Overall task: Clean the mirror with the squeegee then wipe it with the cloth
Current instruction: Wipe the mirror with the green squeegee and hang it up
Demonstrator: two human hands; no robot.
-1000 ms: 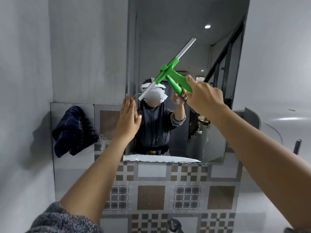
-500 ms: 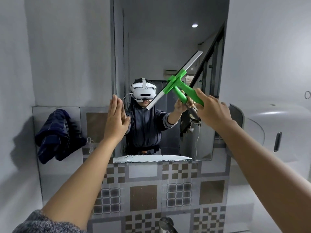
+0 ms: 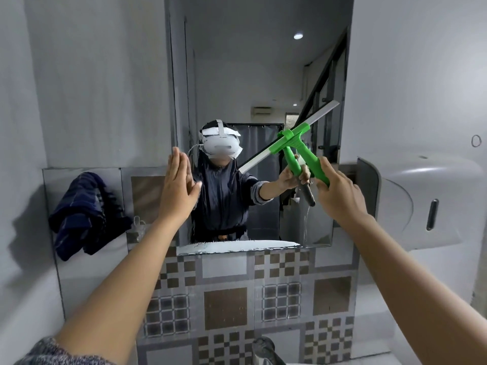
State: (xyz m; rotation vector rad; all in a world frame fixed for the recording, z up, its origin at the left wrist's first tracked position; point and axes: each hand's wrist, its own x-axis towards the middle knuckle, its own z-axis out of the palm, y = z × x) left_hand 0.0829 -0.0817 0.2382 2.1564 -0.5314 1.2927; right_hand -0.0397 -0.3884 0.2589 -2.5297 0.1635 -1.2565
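A tall wall mirror point(image 3: 253, 75) hangs ahead and reflects me. My right hand point(image 3: 340, 196) grips the green handle of a squeegee point(image 3: 295, 139). Its white blade lies slanted against the right half of the glass, high end toward the mirror's right edge. My left hand point(image 3: 179, 188) is flat with fingers together, palm against the mirror's left edge. A dark blue cloth point(image 3: 81, 214) hangs on the wall to the left, below my left hand's height. A band of white foam point(image 3: 237, 245) runs along the mirror's bottom edge.
A grey paper-towel dispenser point(image 3: 421, 201) juts from the right wall beside the mirror. Patterned brown and grey tiles point(image 3: 224, 306) cover the wall below. The top of a tap point(image 3: 263, 349) shows at the bottom edge.
The squeegee has slid down and to the right across the glass with my right hand. My left hand has stayed flat on the mirror's left edge. My head has turned slightly.
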